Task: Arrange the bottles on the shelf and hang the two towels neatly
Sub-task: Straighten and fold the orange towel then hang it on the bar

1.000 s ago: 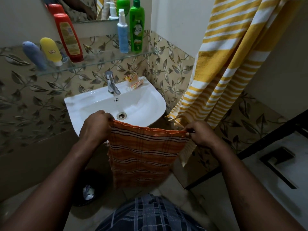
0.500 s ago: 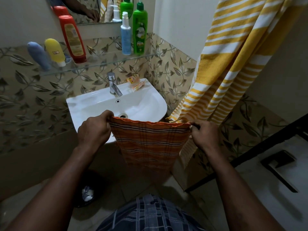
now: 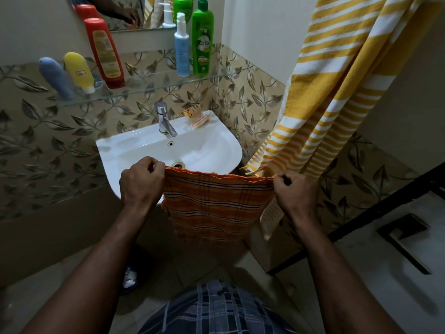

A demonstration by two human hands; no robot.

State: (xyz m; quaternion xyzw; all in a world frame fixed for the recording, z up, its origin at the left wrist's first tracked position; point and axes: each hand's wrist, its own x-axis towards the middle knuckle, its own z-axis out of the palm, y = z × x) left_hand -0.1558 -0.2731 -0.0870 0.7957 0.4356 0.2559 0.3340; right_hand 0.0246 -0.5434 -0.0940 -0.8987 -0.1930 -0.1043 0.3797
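Orange towel [image 3: 216, 203] stretched between hands

The left hand [image 3: 139, 182] and right hand [image 3: 295, 191] pinch the top corners of an orange striped towel [image 3: 214, 201]. It hangs in front of the white sink [image 3: 134, 150], maybe folded double.
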